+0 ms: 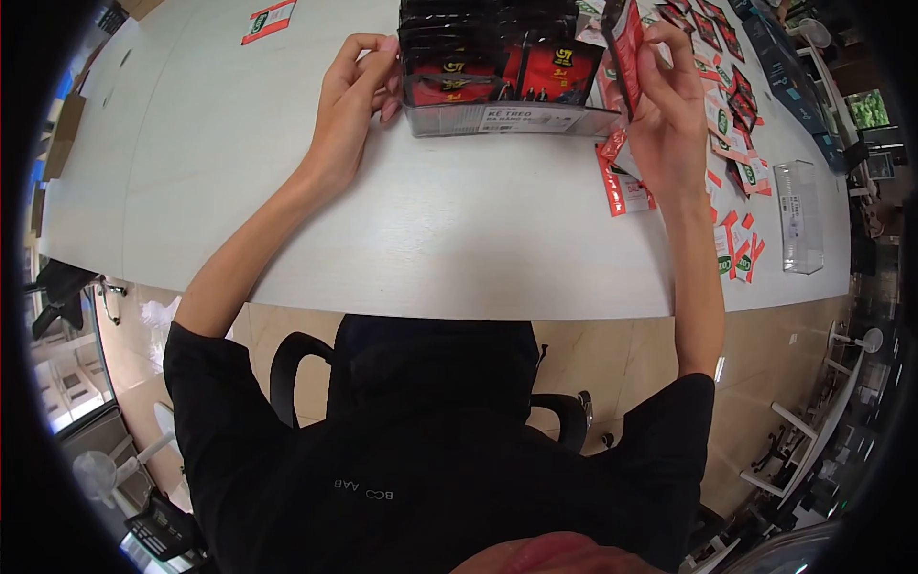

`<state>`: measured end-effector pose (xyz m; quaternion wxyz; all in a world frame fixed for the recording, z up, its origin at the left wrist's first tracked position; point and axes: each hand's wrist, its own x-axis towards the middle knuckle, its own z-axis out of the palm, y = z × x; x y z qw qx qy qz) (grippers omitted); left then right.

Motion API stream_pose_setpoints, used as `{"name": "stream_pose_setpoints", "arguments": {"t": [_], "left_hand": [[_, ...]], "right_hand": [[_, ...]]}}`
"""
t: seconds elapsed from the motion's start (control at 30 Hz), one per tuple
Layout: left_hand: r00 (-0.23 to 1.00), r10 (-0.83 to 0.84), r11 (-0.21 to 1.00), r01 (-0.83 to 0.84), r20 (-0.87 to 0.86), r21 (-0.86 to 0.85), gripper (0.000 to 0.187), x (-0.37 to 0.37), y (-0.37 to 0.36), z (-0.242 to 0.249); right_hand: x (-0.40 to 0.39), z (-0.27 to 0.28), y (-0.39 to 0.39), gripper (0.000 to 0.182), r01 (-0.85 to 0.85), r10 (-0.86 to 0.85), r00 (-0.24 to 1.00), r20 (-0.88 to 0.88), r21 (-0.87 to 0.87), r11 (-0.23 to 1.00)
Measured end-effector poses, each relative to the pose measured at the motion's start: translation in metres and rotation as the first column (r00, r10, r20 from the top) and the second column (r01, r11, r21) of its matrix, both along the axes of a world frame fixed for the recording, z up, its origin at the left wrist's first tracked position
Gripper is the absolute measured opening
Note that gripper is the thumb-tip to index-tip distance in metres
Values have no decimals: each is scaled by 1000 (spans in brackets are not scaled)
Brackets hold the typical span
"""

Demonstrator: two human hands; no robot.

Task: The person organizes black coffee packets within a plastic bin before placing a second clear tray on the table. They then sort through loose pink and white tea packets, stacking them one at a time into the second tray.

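"2 hands, the left hand [356, 91] and the right hand [674, 115]: how would you do this step well?"

"I'd let the left fingers merely steady the clear tray [445, 122], without squeezing its end. On the right, I'd pinch only an edge of the red packet [626, 62] and keep it upright, so it shouldn't crease or snag."

"How do the fingers stand?"

"Left: curled at the tray's left end; I can't tell whether they press on it. Right: clamped on the red packet."

"And where do things lie?"

"Left to right: 1 loose sachet [269, 21] lies beyond the left fingers, off to their left. The standing packets [559, 72], in the tray, sit just right of those fingers. The red packet is at the right fingertips, by the tray's right end. Scattered sachets [732, 148] lie right of the right fingers; a 2nd tray [808, 258] rests farther right."
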<state>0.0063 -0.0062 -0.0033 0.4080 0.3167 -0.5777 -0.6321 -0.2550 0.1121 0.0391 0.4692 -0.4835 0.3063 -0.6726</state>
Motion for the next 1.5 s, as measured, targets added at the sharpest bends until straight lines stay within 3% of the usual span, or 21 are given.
{"name": "stream_pose_setpoints", "arguments": {"t": [0.07,0.13,0.17,0.2,0.27,0.4,0.47,0.5,0.53,0.57,0.6,0.63,0.73,0.8,1.0,1.07,1.1,1.17,1.3,1.37,1.5], "left_hand": [[1000,-2,1000,2,8,0,23,0,1,1],[1000,-6,1000,6,10,-7,23,1,1,1],[1000,-7,1000,7,6,-14,23,0,1,1],[1000,-9,1000,9,2,-19,23,0,1,1],[1000,-4,1000,4,12,-15,23,0,1,2],[1000,8,1000,-7,26,-19,25,1,-1,1],[999,20,1000,-19,30,-14,25,1,1,3],[999,33,999,-33,35,-9,26,1,2,3],[999,34,999,-33,36,-10,26,1,2,3],[999,31,999,-30,32,-10,26,2,1,2],[999,28,1000,-28,27,-9,27,2,1,2],[999,29,1000,-29,27,-10,27,2,1,3],[1000,25,1000,-25,19,5,28,2,1,4],[1000,12,1000,-12,21,-5,28,2,1,2],[1000,12,1000,-12,18,-2,27,2,1,3],[1000,7,1000,-6,16,-4,27,2,1,3],[1000,2,1000,-2,15,-4,27,2,1,3],[1000,7,1000,-7,20,-4,27,1,1,3],[1000,7,1000,-7,24,-7,26,2,1,3],[1000,7,1000,-7,25,-3,26,1,1,2],[1000,10,1000,-10,26,-5,25,0,1,3]], "right_hand": [[6,2,0,38,-25,21,998,63,55,998],[15,3,1,49,121,-121,993,-5,-12,993],[6,-3,-5,64,41,-49,996,-80,-106,994],[8,-2,-2,64,41,-48,996,-75,-104,994],[14,3,4,52,187,-190,931,-311,-39,982],[9,-10,-7,40,197,-214,965,-150,-123,973],[-6,-22,1,42,240,-470,590,-656,-413,878],[-19,-39,10,46,446,-697,99,-710,-595,669],[-5,-23,9,46,447,-698,100,-709,-595,668],[14,0,9,34,481,-566,538,-625,-323,815],[27,14,7,27,367,-362,860,-359,-57,928],[25,9,-2,16,462,-466,786,-406,-115,880],[11,-2,-8,18,384,-456,679,-575,-252,888],[14,-5,-7,19,388,-463,737,-491,-253,886],[24,11,-2,19,479,-525,509,-682,-283,831],[19,14,-2,54,463,-557,367,-745,-373,804],[17,14,-3,54,462,-557,366,-745,-374,804],[13,14,-6,52,349,-650,198,-734,-567,747],[11,7,-8,25,233,-656,191,-730,-616,753],[8,1,-8,30,88,-677,-31,-735,-677,731],[4,-3,-14,30,119,-678,77,-731,-668,735]]}}
